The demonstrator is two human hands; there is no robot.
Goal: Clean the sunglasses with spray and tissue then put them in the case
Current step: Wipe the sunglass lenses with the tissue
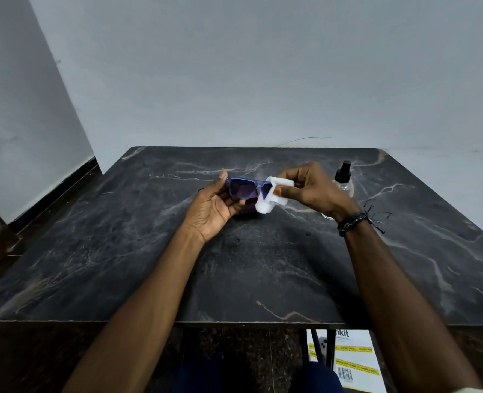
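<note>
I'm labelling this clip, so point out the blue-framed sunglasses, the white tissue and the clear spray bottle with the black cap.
blue-framed sunglasses (242,190), head view, left lens.
white tissue (266,205), head view, lower fold.
clear spray bottle with black cap (343,173), head view, black cap.

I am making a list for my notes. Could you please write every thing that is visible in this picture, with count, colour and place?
sunglasses: one, blue frame, dark lenses, held above table centre
tissue: one, white, folded over one lens
spray bottle: one, clear with black top, table far right
table: one, black marble
box: one, white with yellow tape, floor under table
left hand: holds sunglasses
right hand: pinches tissue, dark wristband
</note>
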